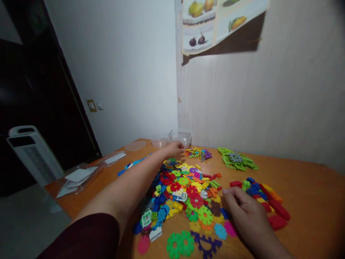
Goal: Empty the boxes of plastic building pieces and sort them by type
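Note:
My left hand (174, 148) is stretched far across the wooden table (309, 187), reaching the back of the pile beside a small multicoloured cluster (198, 153); its fingers look curled, and I cannot see anything in them. My right hand (244, 208) rests on the table at the near right edge of a big heap of colourful plastic gear and snowflake pieces (185, 194), fingers bent loosely with nothing visibly in them. Right of it lies a built strip of red, blue and yellow blocks (265, 199). A green built piece (237, 159) lies at the back.
Clear plastic cups (180, 137) and a lid (135, 145) stand at the table's far edge by the wall. A clear plastic bag with paper sheets (81, 176) lies at the left corner. A white tower fan (35, 153) stands on the floor to the left.

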`<state>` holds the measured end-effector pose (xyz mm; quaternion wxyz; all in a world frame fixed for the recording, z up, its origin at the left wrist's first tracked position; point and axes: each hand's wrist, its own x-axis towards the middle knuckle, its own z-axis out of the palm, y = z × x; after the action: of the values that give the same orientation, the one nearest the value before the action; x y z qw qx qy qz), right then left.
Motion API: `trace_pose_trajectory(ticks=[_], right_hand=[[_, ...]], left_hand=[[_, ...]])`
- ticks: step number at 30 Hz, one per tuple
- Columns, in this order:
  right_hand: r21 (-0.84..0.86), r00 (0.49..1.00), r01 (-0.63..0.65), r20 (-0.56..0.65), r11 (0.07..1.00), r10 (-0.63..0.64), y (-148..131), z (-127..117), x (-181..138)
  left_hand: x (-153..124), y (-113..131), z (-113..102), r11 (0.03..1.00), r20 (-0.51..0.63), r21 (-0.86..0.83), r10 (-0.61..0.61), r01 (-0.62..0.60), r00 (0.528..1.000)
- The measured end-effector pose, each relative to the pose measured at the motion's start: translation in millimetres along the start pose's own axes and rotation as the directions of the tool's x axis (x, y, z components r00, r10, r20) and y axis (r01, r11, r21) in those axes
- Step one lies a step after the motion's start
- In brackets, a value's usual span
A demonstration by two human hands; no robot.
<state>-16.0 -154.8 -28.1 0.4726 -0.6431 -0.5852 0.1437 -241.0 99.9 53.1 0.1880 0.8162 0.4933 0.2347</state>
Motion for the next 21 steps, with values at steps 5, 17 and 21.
trace_pose_trajectory(ticks=[5,17,21], right_hand=[[-0.076,0.999,0.001,0.035,0.997,0.002,5.1,-3.2,3.6],[-0.189,0.997,-0.001,0.071,0.982,0.014,19.9,-9.0,12.2],[-0.205,0.994,-0.019,0.098,0.979,0.039,26.9,-9.3,14.6]], left_hand=[[-59.2,-23.7,-35.2,0.993,0.077,-0.118,0.02,-0.01,0.997],[-182.3,-83.1,-107.3,0.961,-0.066,-0.219,-0.19,0.172,0.98],[-212.2,-104.8,-98.9,0.944,-0.169,-0.257,-0.253,0.205,0.953]])
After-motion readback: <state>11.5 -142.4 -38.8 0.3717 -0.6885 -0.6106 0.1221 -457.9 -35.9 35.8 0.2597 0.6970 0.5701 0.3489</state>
